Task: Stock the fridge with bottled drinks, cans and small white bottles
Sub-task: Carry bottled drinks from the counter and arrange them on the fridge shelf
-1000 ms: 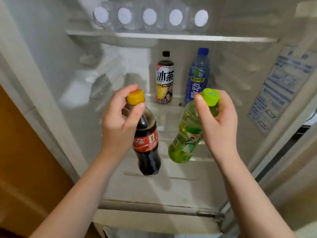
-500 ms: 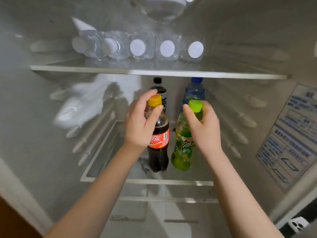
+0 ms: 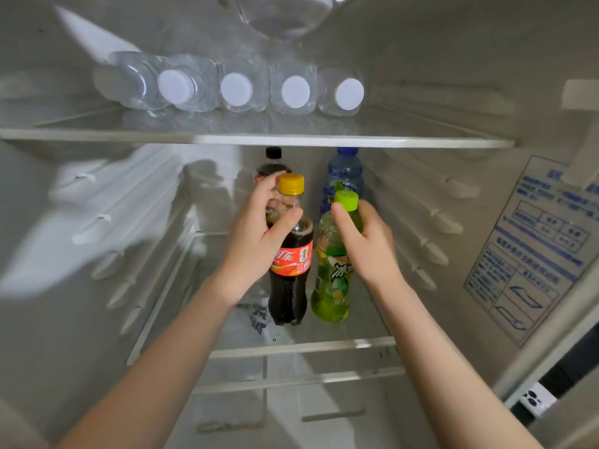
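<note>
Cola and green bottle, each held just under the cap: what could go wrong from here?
1. The left hand and right hand hold the cola and green bottle only near the neck; such a grip might slip.
2. The green bottle leans; let go like that, it could topple against the cola.
3. The black-capped bottle and blue bottle stand just behind; pushing deeper could knock them over.

A yellow-capped cola bottle point(image 3: 290, 254) and, just beside it at 3 o'clock, a green bottle point(image 3: 332, 273) are upright on the lower shelf point(image 3: 301, 346), with a black-capped bottle point(image 3: 273, 156) and a blue bottle point(image 3: 343, 170) upright at their 12 o'clock and clear white-capped bottles point(image 3: 236, 89) lying in a row on the upper shelf point(image 3: 259, 140).
</note>
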Action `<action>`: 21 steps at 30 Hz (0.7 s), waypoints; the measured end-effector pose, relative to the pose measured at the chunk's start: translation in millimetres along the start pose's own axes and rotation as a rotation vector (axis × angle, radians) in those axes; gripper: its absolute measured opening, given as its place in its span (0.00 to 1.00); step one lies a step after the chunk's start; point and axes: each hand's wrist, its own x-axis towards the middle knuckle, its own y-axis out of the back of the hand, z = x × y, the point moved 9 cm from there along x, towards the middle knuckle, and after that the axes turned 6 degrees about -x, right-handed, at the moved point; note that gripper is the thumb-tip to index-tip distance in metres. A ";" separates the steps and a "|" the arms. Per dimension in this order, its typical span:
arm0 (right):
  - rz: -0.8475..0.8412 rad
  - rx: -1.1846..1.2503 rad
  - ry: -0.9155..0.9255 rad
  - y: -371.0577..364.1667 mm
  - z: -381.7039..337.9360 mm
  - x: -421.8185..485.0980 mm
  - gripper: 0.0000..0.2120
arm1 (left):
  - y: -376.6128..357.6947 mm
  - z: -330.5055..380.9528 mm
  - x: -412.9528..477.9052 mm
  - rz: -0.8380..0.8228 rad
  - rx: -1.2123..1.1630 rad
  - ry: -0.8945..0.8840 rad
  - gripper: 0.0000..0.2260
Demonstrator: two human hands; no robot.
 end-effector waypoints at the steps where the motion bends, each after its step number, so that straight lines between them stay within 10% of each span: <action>1: -0.016 0.032 -0.009 -1.4 3.4 -4.3 0.11 | -2.4 -5.6 -6.4 -0.041 -0.013 0.023 0.23; 8: -0.125 -0.088 -0.062 -17.8 44.0 -56.8 0.27 | -14.0 -64.8 -63.5 -0.342 0.142 0.256 0.50; 21: -0.175 -0.273 -0.163 -53.7 77.7 -14.6 0.28 | -13.5 -135.6 -34.2 -0.242 0.303 0.330 0.33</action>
